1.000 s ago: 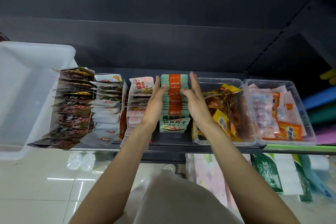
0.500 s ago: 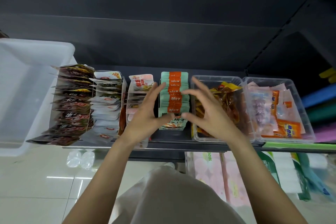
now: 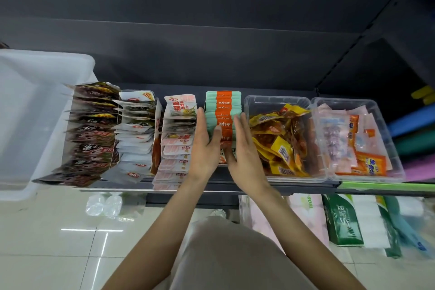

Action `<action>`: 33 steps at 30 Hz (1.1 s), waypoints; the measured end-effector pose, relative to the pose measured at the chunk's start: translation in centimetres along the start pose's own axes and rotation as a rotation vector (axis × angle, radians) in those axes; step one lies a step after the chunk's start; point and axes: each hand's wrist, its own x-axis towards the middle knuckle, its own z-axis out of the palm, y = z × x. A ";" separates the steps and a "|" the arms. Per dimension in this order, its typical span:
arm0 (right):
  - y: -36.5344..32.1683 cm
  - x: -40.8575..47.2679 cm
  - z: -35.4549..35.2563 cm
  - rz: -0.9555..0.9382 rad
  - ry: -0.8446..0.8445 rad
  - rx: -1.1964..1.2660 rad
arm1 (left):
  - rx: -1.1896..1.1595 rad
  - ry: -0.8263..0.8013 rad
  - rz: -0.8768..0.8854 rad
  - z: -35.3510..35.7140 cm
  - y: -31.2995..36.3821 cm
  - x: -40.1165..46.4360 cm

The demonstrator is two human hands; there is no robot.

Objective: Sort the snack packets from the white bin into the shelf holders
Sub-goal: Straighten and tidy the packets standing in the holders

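green-and-orange packet row [image 3: 223, 110] stands in the shelf holders, 4th column from the left, its long axis running front to back, away from the person. left hand [image 3: 205, 146] lies flat along the row's left flank, fingers straight and together, thumb laid over the packet tops. right hand [image 3: 244, 150] mirrors it on the right flank, fingers straight, palm facing in. the row sits directly between the 2 palms, both touching or just beside it, neither clearly nearer. nothing is pinched or lifted. judged step: squaring the row, so the squeeze goes sideways across the short axis. white bin [image 3: 28, 125] is at far left, interior looks bare.
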 end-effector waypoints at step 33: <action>1.4 8.9 -3.2 -0.230 -0.145 -0.436 | 0.082 0.035 -0.018 0.0 0.9 2.2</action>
